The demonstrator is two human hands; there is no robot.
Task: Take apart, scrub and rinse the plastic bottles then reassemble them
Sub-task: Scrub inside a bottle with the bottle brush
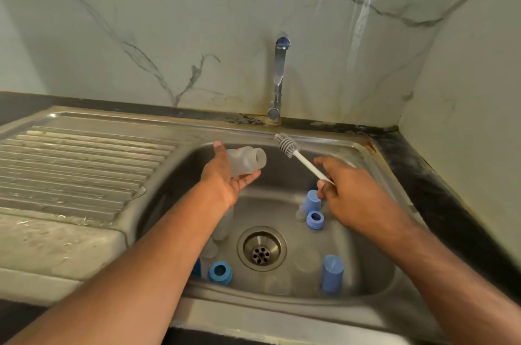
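Observation:
My left hand point(225, 178) grips a clear plastic bottle point(248, 160) on its side over the sink, mouth facing right. My right hand point(349, 189) pinches the white handle of a bottle brush point(287, 146); its grey bristle head hangs a little right of the bottle mouth, not touching it. In the steel sink basin point(363, 246) lie blue caps point(312, 200) point(332, 272), blue collar rings point(315, 220) point(220, 272) and clear bottle parts point(210, 247), some hidden under my left forearm.
A chrome tap point(277, 82) rises from the back rim, with no water seen running. The drain point(262, 249) sits mid-basin. A ribbed draining board point(76, 164) lies to the left. Marble walls close in behind and on the right.

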